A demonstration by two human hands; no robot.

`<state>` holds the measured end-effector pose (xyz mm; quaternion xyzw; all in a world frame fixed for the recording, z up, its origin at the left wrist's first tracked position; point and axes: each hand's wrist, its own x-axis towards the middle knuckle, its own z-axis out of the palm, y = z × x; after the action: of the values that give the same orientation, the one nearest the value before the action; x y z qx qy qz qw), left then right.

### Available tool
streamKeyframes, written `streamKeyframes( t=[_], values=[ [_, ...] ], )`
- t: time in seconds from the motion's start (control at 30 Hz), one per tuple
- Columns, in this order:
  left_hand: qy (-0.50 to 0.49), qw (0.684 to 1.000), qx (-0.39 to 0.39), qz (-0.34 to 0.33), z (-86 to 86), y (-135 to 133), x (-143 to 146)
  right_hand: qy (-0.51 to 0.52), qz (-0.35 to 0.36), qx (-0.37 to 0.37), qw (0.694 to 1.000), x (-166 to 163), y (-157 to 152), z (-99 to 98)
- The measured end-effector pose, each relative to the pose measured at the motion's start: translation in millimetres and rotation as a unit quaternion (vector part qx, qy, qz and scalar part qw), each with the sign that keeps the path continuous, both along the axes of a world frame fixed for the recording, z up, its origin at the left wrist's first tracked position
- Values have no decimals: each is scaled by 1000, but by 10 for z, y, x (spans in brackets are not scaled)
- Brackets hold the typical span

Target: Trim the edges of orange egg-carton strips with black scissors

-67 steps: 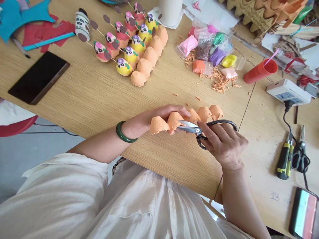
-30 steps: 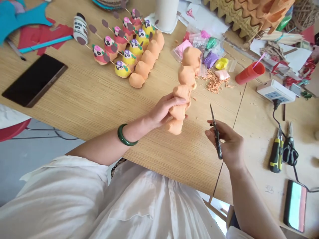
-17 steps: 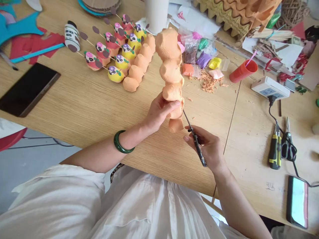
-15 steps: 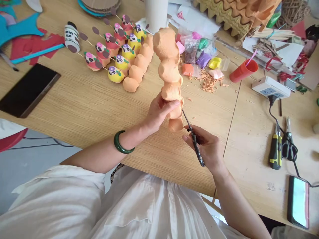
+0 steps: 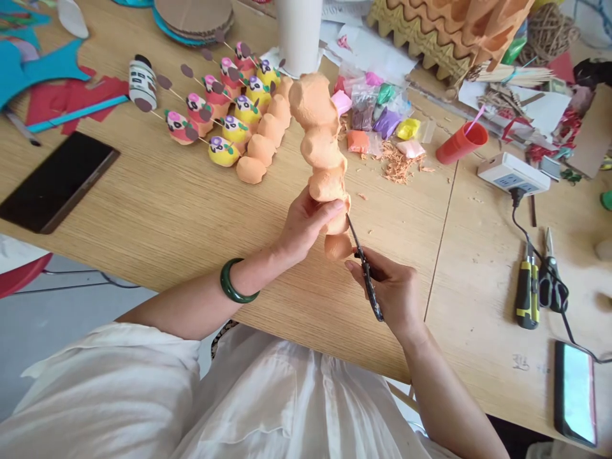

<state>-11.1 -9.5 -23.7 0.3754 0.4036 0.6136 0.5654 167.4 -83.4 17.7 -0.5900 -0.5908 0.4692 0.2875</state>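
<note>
My left hand (image 5: 306, 226) grips an orange strip of egg carton cups (image 5: 321, 150) near its lower end, thumb on top. The strip is held up above the table, its far end pointing away from me. In my right hand (image 5: 389, 284) is a pair of black-handled scissors (image 5: 367, 274), with the blades at the strip's right edge near my left thumb. Most of the blade length is hidden by the carton. Behind the strip, another orange row of cups (image 5: 262, 150) lies beside yellow and pink decorated rows (image 5: 224, 150).
Orange shavings (image 5: 399, 164) lie near bagged coloured clay (image 5: 385, 121). A red cup (image 5: 461, 143), a power strip (image 5: 512, 173), a utility knife (image 5: 527, 290) and other scissors (image 5: 553, 280) are on the right. Stacked egg trays (image 5: 444, 32) stand behind; a dark phone (image 5: 57, 182) lies left.
The view has shifted slightly. The scissors and my right hand have moved a little left, close against the strip's edge. My left hand keeps its hold on the strip.
</note>
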Motion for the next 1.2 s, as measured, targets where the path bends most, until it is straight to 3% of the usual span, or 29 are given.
streamKeyframes(
  t=[0.17,0.4,0.7,1.2],
  values=[
    [1,999,-32,13,34,-1,24,75,7,-73,994,-27,-19,-33],
    [-12,999,-31,18,21,-25,16,-93,19,81,992,1,1,-78],
    [1,999,-28,19,22,-37,17,-151,27,126,980,-17,-1,-62],
    [-10,999,-35,11,-39,-12,11,-165,23,105,980,-40,12,-44]
  ],
)
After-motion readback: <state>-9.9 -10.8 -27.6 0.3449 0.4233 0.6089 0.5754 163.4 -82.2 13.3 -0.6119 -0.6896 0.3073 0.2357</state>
